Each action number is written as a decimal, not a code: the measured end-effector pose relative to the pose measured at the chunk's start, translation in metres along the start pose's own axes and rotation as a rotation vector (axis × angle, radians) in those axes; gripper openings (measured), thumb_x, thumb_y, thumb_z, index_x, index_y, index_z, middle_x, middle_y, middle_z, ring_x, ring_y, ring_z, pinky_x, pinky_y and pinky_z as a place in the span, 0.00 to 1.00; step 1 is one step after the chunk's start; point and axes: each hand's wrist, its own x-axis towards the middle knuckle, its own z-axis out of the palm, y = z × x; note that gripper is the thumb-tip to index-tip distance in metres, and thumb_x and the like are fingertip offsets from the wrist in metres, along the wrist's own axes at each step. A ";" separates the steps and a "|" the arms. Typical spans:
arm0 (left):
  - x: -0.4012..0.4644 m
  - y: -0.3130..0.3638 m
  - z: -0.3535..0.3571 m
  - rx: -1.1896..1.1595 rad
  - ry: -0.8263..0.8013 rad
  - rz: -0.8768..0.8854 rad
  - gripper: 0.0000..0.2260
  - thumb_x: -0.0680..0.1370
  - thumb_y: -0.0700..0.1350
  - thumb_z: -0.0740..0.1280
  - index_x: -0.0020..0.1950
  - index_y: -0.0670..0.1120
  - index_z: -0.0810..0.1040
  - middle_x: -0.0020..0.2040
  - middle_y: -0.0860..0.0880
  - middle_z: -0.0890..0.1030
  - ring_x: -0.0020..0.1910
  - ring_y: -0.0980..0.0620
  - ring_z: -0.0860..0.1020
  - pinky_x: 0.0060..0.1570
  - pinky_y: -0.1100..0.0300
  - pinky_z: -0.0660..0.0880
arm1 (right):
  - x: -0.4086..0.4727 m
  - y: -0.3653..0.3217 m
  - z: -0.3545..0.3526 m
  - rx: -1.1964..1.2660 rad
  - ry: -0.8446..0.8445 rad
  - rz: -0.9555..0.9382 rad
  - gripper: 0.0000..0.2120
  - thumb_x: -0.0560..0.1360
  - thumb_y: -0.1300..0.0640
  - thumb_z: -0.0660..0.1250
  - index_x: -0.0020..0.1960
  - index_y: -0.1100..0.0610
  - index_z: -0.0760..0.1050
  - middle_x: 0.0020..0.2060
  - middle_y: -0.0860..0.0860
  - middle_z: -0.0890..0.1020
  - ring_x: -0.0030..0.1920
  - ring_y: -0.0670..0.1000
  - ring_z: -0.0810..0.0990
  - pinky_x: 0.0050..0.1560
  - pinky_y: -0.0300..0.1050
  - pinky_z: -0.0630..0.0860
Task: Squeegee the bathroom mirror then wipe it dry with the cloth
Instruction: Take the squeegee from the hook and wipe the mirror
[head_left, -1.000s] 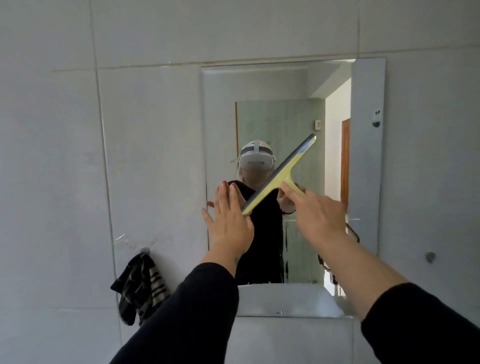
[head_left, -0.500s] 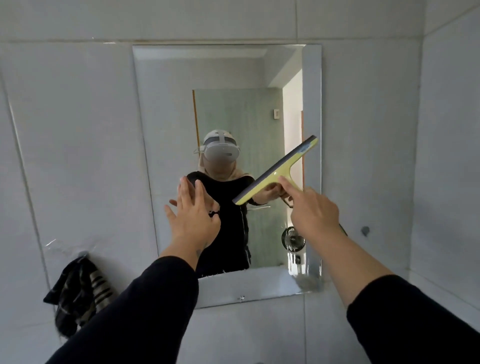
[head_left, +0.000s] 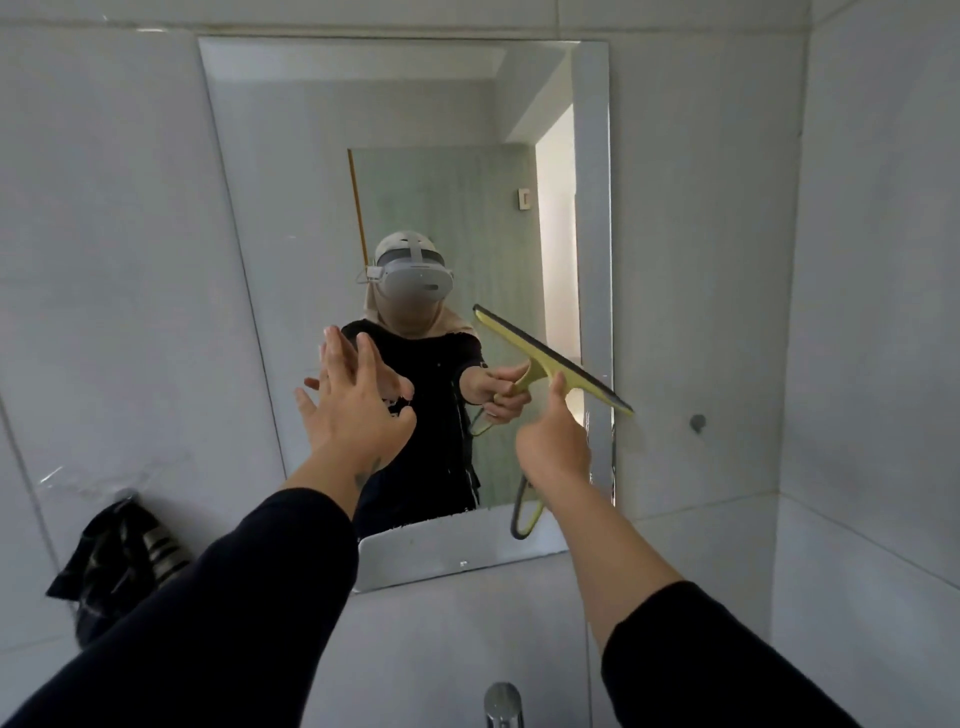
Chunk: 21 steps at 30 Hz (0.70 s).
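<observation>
A rectangular mirror (head_left: 322, 208) hangs on the grey tiled wall ahead. My right hand (head_left: 553, 447) grips the handle of a yellow squeegee (head_left: 550, 358), whose dark rubber blade slants down to the right over the mirror's lower right edge. My left hand (head_left: 348, 410) is held up with fingers spread, flat at the mirror's lower middle, holding nothing. A dark striped cloth (head_left: 119, 561) hangs from a wall hook at lower left, apart from both hands.
A chrome tap top (head_left: 503, 701) shows at the bottom edge below the mirror. A small dark hook (head_left: 697, 423) sits on the wall right of the mirror. The side wall closes in at far right. A person's reflection fills the mirror's middle.
The squeegee blade has swung from slanting up-right to slanting down-right and shifted to the mirror's right edge. The view has tilted, showing more of the mirror. My left hand stays raised.
</observation>
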 end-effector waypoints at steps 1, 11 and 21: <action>0.000 -0.001 0.000 -0.004 0.002 0.004 0.41 0.74 0.57 0.64 0.78 0.51 0.42 0.77 0.47 0.33 0.77 0.44 0.43 0.73 0.40 0.44 | -0.001 -0.001 0.005 0.042 -0.001 0.018 0.37 0.78 0.66 0.53 0.77 0.41 0.41 0.55 0.54 0.78 0.33 0.48 0.73 0.28 0.42 0.68; 0.005 -0.040 -0.031 -0.114 0.166 0.064 0.31 0.75 0.45 0.65 0.75 0.48 0.56 0.75 0.50 0.56 0.71 0.45 0.62 0.69 0.44 0.62 | -0.030 -0.023 0.062 0.231 -0.025 0.061 0.33 0.80 0.61 0.53 0.77 0.41 0.40 0.37 0.49 0.76 0.40 0.55 0.82 0.45 0.55 0.81; -0.005 -0.079 -0.042 -0.065 0.161 -0.018 0.29 0.76 0.44 0.63 0.76 0.49 0.55 0.77 0.50 0.54 0.74 0.47 0.58 0.72 0.42 0.56 | -0.064 -0.045 0.105 -0.049 -0.134 -0.164 0.33 0.79 0.63 0.52 0.78 0.43 0.43 0.46 0.54 0.77 0.44 0.54 0.77 0.43 0.51 0.77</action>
